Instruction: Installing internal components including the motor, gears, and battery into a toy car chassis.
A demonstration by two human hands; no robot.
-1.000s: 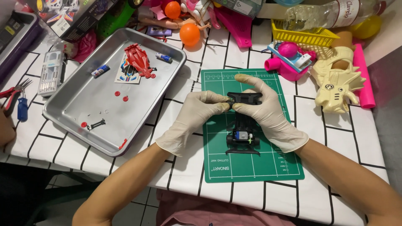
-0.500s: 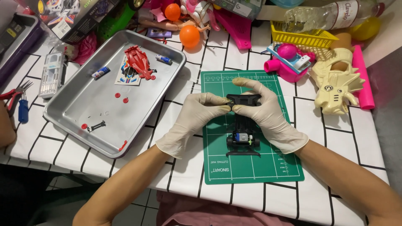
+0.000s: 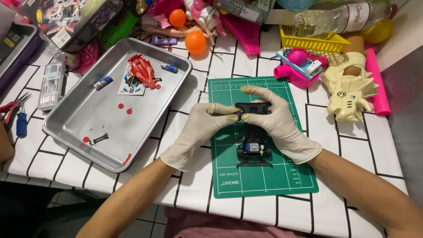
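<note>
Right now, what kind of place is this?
Likely a home hobby table for toy model-car work. Both gloved hands, left hand and right hand, hold a black car chassis over a green cutting mat; a metal tray holds a red car body and small parts; toys crowd the back.

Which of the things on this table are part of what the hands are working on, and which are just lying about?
In hand:
- black toy car chassis, held at its front end by left hand and right hand
- green cutting mat under it
- metal tray with red car body, two batteries, small red parts

Lying about:
- orange balls
- yellow basket
- cream dinosaur toy
- plastic bottle
</note>
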